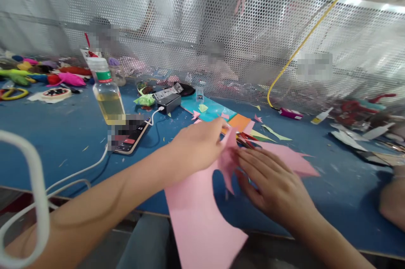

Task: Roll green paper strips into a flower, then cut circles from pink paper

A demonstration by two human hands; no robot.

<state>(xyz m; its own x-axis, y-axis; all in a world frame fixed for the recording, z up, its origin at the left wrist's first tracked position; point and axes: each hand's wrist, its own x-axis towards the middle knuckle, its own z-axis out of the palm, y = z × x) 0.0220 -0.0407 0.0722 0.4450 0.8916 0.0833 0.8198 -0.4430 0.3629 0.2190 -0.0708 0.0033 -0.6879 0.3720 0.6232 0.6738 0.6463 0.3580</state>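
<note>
My left hand point(198, 144) pinches the top of a small pink paper cut-out point(228, 160) and holds it up over the blue table point(63, 134). My right hand point(272, 184) lies just right of it, fingers stretched flat and pressing on pink paper point(291, 157) on the table. A large pink sheet point(198, 214) hangs over the near table edge below both hands. Red-handled scissors point(245, 139) lie just behind the hands, partly hidden.
A bottle of yellowish liquid point(106, 96), a phone point(131, 136) on a white cable, a black charger point(168, 102), teal and orange paper point(218, 112) and scraps lie behind. Perforated metal screen point(190, 28) at the back. Another person's hand point(392, 201) at the right edge.
</note>
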